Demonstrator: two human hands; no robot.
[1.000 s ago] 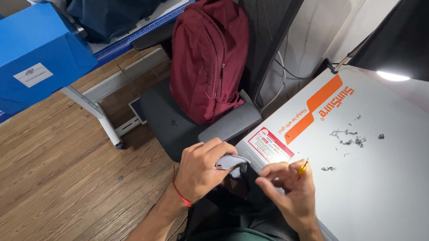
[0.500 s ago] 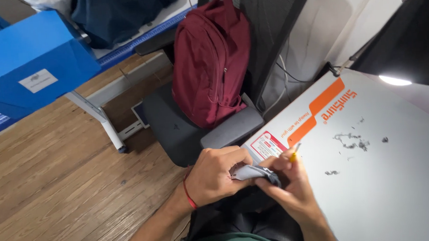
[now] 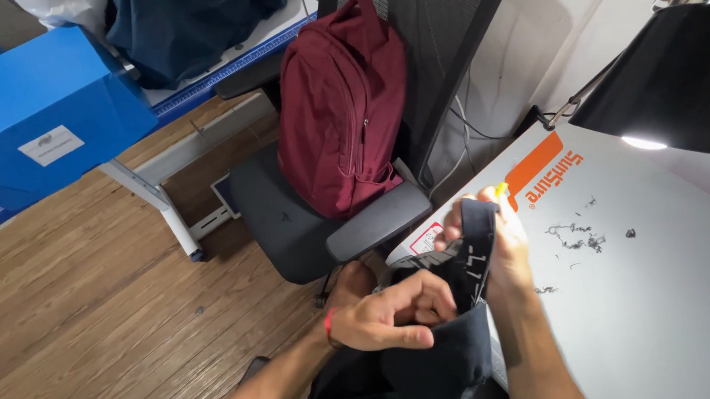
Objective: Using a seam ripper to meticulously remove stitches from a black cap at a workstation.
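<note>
Room: wooden floor (image 3: 81,315) at your left, a blue box (image 3: 44,109) on a table edge, a dark red backpack (image 3: 339,112) on a black chair (image 3: 292,218), then the grey table (image 3: 655,306) under a black lamp (image 3: 669,74).
Left hand (image 3: 392,317): your fingers are curled and pinch the dark garment (image 3: 446,355) low in your lap.
Garment: a second ago it lay bunched between your hands; now you have lifted its waistband (image 3: 475,246) upright before you.
Meaning: you seem to be stretching the band out to work on it.
Right hand (image 3: 505,245): your fingers press the band's top edge, mostly behind the cloth.
Hard to see: the yellow tip (image 3: 501,189) poking out above; you cannot tell what it is. The thread scraps (image 3: 572,234) are too small to read.
</note>
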